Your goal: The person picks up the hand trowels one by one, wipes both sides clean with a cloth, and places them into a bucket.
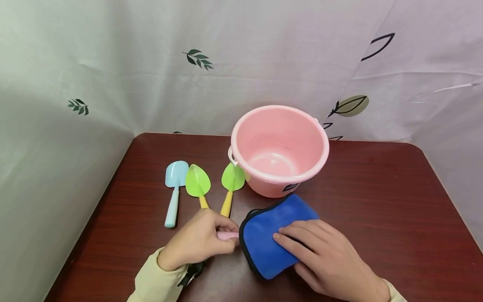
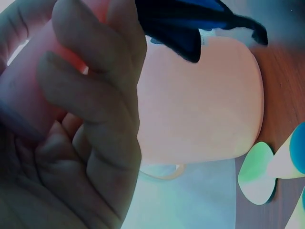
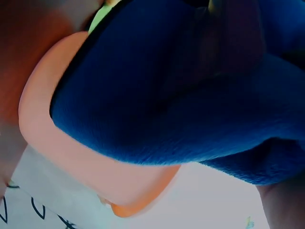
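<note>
My left hand (image 1: 200, 238) grips a pink handle (image 1: 227, 235) just in front of the toy shovels. The handle's far end disappears under a blue cloth (image 1: 264, 237) with black edging, so what it belongs to is hidden. Over on the other side, my right hand (image 1: 328, 253) holds the cloth, fingers laid across its top and thumb out of sight beneath. In the right wrist view the folded cloth (image 3: 143, 105) fills much of the picture. The left wrist view shows fingers curled round the pink handle (image 2: 33, 90).
Behind the cloth stands a pink bucket (image 1: 279, 184) with a white handle. To its left lie a light blue shovel (image 1: 172, 207) and two green shovels with yellow handles, one by the bucket (image 1: 233, 178) and one further left (image 1: 197, 181). A patterned curtain (image 1: 158, 75) surrounds the brown table (image 1: 377, 201).
</note>
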A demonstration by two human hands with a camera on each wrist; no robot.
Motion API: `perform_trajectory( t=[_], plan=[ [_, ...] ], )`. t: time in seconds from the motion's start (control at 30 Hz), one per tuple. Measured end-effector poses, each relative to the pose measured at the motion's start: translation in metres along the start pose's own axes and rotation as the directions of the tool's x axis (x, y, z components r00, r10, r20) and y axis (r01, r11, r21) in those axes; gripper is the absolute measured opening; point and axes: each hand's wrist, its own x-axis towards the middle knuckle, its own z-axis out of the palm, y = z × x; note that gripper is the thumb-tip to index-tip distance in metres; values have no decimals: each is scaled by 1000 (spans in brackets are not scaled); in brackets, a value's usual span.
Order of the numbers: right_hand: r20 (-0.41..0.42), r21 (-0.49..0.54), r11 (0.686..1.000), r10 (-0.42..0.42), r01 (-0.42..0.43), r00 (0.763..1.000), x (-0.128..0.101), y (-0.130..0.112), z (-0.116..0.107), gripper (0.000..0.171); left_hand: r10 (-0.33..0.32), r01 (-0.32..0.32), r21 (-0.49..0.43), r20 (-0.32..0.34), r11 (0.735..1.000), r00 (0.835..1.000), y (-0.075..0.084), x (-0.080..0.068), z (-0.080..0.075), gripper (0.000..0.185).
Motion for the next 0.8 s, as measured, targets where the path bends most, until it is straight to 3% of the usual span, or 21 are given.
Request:
perform_trajectory(
  t=[0.17,0.23,0.33,0.4,0.5,0.7,0.8],
  plan=[
    [207,30,998,56,-64,977,-7,1,4,48,-39,38,-54,-10,998,999,-3,0,-1,21],
    [247,34,997,54,-64,968,-9,3,7,49,-52,52,-72,-7,996,999,-4,0,-2,18],
    [271,38,998,43,-55,962,-12,4,10,45,-70,71,-108,7,992,997,-5,0,-3,9],
    [276,34,998,37,-48,961,-13,4,12,58,-97,98,-149,17,984,995,-6,-1,-3,5],
    [285,34,998,31,-43,958,-14,4,14,73,-143,145,-207,25,967,989,-7,-1,-2,14],
    [280,36,999,22,-34,960,-17,4,23,43,-169,165,-173,-8,971,986,-9,-3,1,16],
    [269,9,999,30,-33,963,-20,3,29,48,-170,164,-173,-18,971,985,-10,-3,4,15]
  ],
)
